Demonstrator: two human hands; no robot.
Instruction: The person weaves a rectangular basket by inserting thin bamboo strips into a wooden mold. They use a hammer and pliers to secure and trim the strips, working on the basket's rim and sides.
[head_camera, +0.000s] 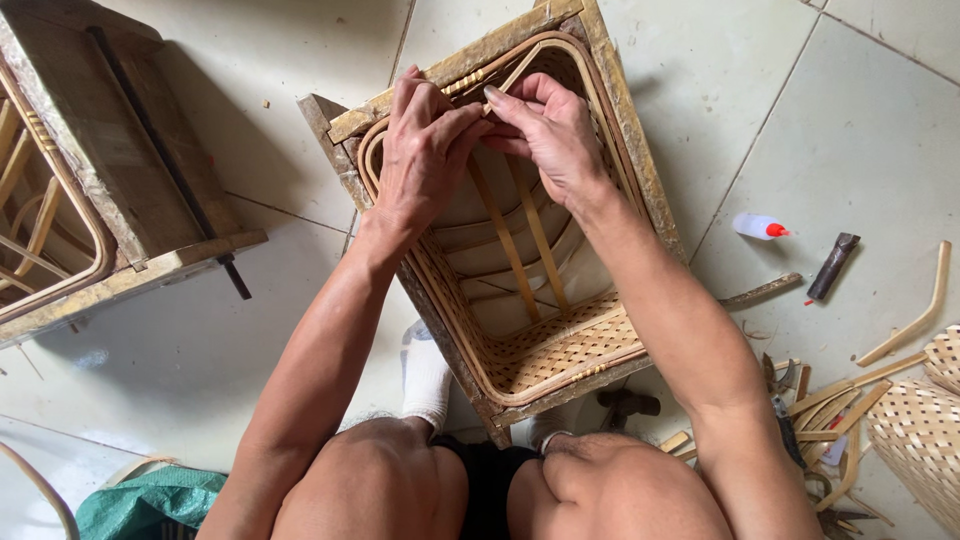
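Note:
A square wooden frame (640, 160) with a rattan rim and a partly woven cane panel (560, 350) stands on the floor between my knees. Both hands meet at its far rim. My left hand (422, 150) presses its fingers on the rim and pinches a thin cane strip (470, 80) there. My right hand (550, 130) grips the same strip from the other side, fingertips touching the left hand's. Two long cane strips (520, 240) run down from the hands to the woven part.
A second wooden frame (110, 180) lies at the left. On the tiles at the right are a small glue bottle with a red cap (758, 227), a dark knife handle (832, 266), loose cane pieces (915, 315), a woven basket piece (920, 430) and a hammer (628, 404). A green bag (140, 500) lies bottom left.

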